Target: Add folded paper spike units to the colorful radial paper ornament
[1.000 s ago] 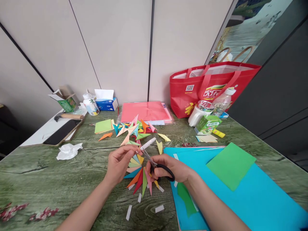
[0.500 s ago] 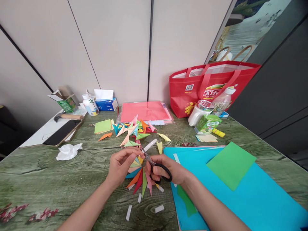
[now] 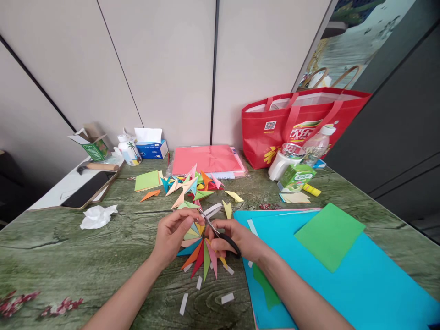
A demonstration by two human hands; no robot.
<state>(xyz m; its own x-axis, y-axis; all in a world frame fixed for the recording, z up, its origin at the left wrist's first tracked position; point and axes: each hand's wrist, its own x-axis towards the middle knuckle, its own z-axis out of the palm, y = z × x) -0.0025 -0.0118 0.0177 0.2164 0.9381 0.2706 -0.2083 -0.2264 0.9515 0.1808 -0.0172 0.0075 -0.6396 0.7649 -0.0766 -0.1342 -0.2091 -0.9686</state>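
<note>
My right hand is closed around the black handles of a pair of scissors, whose blades point up and left. My left hand pinches the near end of a narrow white strip, which runs past the scissor blades. Both hands hover just above a fan of folded paper points in many colours lying on the green table. Small white strip offcuts lie on the table in front of the fan.
A pile of folded paper points lies behind the hands, with a pink paper stack further back. Large blue sheets and a green sheet lie to the right. A red bag, bottles, a tissue box and a phone stand along the back.
The scissors and both hands have shifted slightly left and nearer to the fan; the white strip's far end has dropped and curled a little.
</note>
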